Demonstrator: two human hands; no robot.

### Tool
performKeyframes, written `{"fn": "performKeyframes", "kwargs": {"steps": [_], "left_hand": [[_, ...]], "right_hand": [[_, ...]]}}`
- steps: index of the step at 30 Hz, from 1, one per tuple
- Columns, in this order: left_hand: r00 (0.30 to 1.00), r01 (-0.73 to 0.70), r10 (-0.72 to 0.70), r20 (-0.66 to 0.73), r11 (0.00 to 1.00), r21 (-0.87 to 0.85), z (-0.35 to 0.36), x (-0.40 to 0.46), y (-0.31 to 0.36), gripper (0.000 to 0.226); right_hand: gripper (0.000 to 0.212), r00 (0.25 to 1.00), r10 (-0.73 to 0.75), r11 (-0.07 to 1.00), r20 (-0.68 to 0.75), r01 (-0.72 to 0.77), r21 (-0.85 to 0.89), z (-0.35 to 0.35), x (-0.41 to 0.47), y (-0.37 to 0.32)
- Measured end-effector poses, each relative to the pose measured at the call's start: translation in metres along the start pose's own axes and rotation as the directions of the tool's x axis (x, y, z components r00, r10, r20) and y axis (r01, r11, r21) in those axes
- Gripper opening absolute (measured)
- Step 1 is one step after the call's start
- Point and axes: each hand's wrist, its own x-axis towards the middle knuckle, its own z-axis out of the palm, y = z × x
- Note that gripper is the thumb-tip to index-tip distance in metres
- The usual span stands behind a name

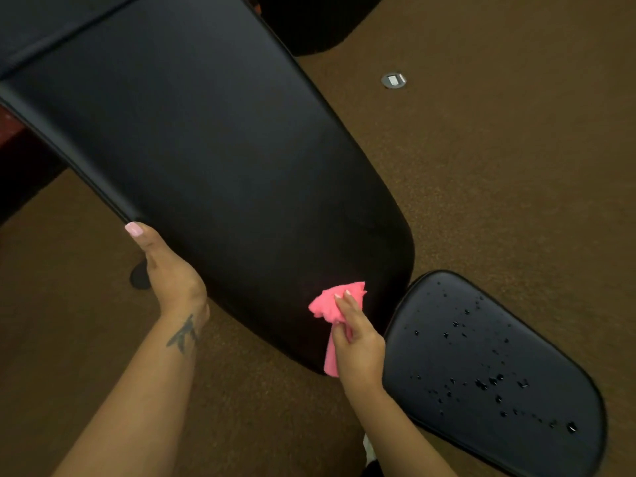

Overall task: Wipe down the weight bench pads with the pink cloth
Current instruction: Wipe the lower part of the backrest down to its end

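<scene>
A person's right hand (358, 339) presses a crumpled pink cloth (335, 304) against the lower end of a long black backrest pad (213, 160), fingers laid over the bunched fabric while a loose tail of it hangs down below the palm past the pad's rounded edge. The cloth looks soft and thin, creased into irregular folds, and it throws a faint pink glow on the smooth, matte vinyl beside it. The left hand (168, 266) grips the pad's near side edge, thumb with a pale pink nail lying along the piped seam and the fingers curled out of sight beneath; a dark tattoo marks the inner wrist. The backrest is broad and tapering, with rounded corners and a raised welt running along its rim, and it stretches diagonally from the upper left to the lower centre. Just beside its lower end, apart from it by a narrow gap, sits the smaller seat pad (492, 373), a rounded, shield-like shape in the same black vinyl, its surface beaded with scattered droplets of liquid that catch the light. Under both pads lies brown, short-pile carpet (499, 166), with a small round metal floor plate (393, 80) set into it near the top right.
</scene>
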Motion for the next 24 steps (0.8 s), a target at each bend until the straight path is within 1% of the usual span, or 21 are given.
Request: {"fn": "performKeyframes", "kwargs": {"steps": [3, 6, 8, 11, 15, 16, 17, 19, 20, 22, 24], "left_hand": [[1.000, -0.010, 0.010, -0.001, 1.000, 0.013, 0.000, -0.004, 0.001, 0.081], [1.000, -0.012, 0.012, 0.011, 1.000, 0.022, 0.001, -0.006, 0.004, 0.079], [1.000, -0.019, 0.019, 0.019, 1.000, 0.019, 0.001, -0.007, 0.005, 0.079], [1.000, -0.018, 0.017, 0.009, 1.000, 0.013, 0.001, -0.005, 0.005, 0.077], [1.000, 0.004, -0.005, 0.018, 1.000, 0.029, -0.001, -0.001, 0.001, 0.085], [1.000, 0.010, -0.010, 0.008, 0.999, 0.038, 0.000, -0.001, 0.001, 0.091], [1.000, -0.001, 0.002, -0.012, 0.997, 0.072, -0.001, 0.002, -0.001, 0.102], [0.999, -0.051, 0.053, -0.010, 0.988, 0.143, -0.003, 0.010, -0.007, 0.130], [0.997, -0.076, 0.076, 0.007, 0.984, 0.158, -0.004, 0.014, -0.009, 0.138], [0.995, -0.096, 0.092, 0.029, 0.982, 0.164, -0.005, 0.018, -0.012, 0.146], [0.993, -0.116, 0.109, 0.050, 0.979, 0.165, -0.005, 0.015, -0.009, 0.149]], "right_hand": [[0.049, 0.996, 0.085, 0.996, -0.001, -0.085, 0.033, -0.008, 0.001, 0.015], [0.045, 0.981, 0.183, 0.982, -0.065, -0.179, 0.066, -0.010, 0.014, 0.019], [0.041, 0.972, 0.213, 0.975, -0.103, -0.205, 0.082, -0.009, 0.026, 0.012], [0.040, 0.978, 0.175, 0.982, -0.113, -0.165, 0.093, -0.003, 0.035, -0.006], [0.046, 0.997, 0.051, 0.996, -0.058, -0.046, 0.079, 0.000, 0.020, -0.014], [0.049, 0.999, 0.032, 0.997, -0.036, -0.029, 0.074, -0.002, 0.015, -0.011], [0.052, 0.999, 0.031, 0.997, -0.019, -0.029, 0.078, -0.003, 0.010, -0.006], [0.054, 0.996, 0.087, 0.991, -0.022, -0.084, 0.103, -0.007, 0.006, 0.007], [0.053, 0.990, 0.132, 0.986, -0.042, -0.127, 0.109, -0.009, 0.008, 0.014], [0.046, 0.970, 0.228, 0.969, -0.084, -0.218, 0.114, -0.012, 0.015, 0.022], [0.042, 0.951, 0.287, 0.953, -0.115, -0.271, 0.137, -0.012, 0.026, 0.021]]}}
